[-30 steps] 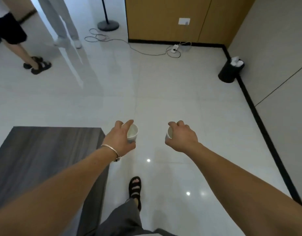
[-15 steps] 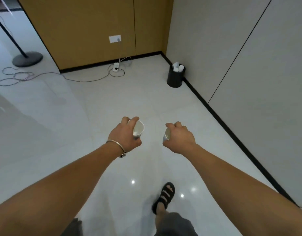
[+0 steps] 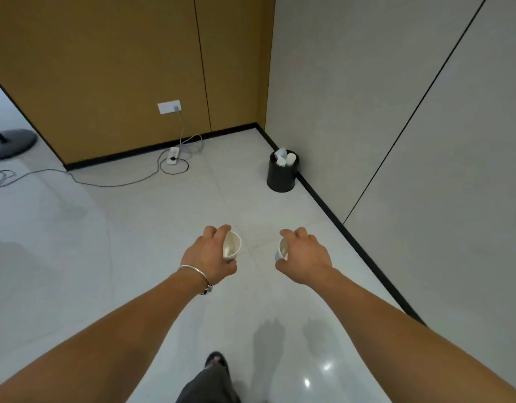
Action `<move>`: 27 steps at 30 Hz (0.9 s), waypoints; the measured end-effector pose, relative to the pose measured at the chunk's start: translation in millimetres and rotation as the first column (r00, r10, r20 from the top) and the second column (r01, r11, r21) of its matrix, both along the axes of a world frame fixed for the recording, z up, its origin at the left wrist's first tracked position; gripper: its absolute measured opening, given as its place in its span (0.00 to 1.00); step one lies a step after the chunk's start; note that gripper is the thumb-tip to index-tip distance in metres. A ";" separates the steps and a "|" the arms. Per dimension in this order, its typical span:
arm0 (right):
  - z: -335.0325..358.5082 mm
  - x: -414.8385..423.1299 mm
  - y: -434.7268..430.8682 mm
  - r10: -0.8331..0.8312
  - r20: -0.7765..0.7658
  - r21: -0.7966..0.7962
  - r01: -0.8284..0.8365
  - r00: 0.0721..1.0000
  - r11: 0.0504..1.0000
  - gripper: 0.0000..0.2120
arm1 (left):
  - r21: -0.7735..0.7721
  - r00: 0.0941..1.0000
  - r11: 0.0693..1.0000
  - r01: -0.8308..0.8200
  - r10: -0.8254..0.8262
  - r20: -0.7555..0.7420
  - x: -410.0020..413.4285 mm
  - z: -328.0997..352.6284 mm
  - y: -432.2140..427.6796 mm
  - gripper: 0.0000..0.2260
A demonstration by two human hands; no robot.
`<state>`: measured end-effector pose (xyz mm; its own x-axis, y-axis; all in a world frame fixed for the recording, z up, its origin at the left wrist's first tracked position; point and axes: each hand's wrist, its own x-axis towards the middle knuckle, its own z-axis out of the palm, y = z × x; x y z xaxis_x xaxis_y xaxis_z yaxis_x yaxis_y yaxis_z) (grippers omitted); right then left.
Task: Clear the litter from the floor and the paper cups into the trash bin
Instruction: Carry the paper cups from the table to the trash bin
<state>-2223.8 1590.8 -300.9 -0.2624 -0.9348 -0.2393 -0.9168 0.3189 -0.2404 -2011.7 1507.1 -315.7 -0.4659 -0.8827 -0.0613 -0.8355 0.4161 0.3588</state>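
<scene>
Your leg: a dark grey trouser leg [image 3: 207,385] in soft cloth at the bottom edge, with the toe of a dark sandal [image 3: 215,359] just ahead of it.
Your wrist: a thin, round silver bracelet [image 3: 194,271] sits on the left one.
Your left hand [image 3: 209,255]: fingers and thumb curled round a white paper cup [image 3: 232,246]. The cup is a smooth tapered cone, tipped so its round mouth faces right and its pale inside shows.
Your right hand [image 3: 304,257]: curled over a second paper cup [image 3: 282,250], also white and tapered. Its mouth faces left and your knuckles cover most of its wall.
Floor [image 3: 129,228]: large pale tiles, glossy enough to show two bright lamp glints and soft shadows near your foot.
Skirting [image 3: 352,237]: a flat black strip along the foot of the walls.
Trash bin [image 3: 281,177]: a matte black round tub, slightly wider at the base. It stands on the floor near the corner, just beside the right wall and well ahead of both hands. White discarded cups [image 3: 286,159] poke above its rim.
Power strip [image 3: 173,155]: a white oblong block on the floor, with a thin grey cable [image 3: 105,184] trailing left in loops.
Socket [image 3: 169,106]: a white rectangular plate on the panelling, with a plug in it.
Stand base [image 3: 11,142]: a dark flat disc at the far left.
Walls: smooth ochre wood panel [image 3: 105,68] ahead, and matte grey panel [image 3: 396,112] with thin dark seams on the right.
</scene>
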 end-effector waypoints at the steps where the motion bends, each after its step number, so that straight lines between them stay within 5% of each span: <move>1: -3.4 -13.2 -18.2 -0.012 0.005 0.005 0.012 1.000 1.000 0.34 | 0.021 1.000 1.000 0.001 -0.001 -0.002 -14.2 -5.0 -17.7 0.34; 18: -19.8 -249.2 -323.9 -0.197 0.033 -0.022 0.197 0.980 0.980 0.34 | 0.039 0.978 0.978 0.207 -0.206 -0.036 -278.2 -13.1 -359.6 0.36; 27: -46.7 -401.5 -486.4 -0.132 0.054 0.042 0.130 0.990 0.991 0.33 | 0.086 0.991 0.988 0.128 -0.125 -0.040 -420.3 -42.1 -507.0 0.36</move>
<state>-2625.3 1104.4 -347.5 -0.3674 -0.8831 -0.2918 -0.8518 0.4455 -0.2758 -2432.0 1000.1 -357.8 -0.5766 -0.8084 -0.1185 -0.7647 0.4829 0.4268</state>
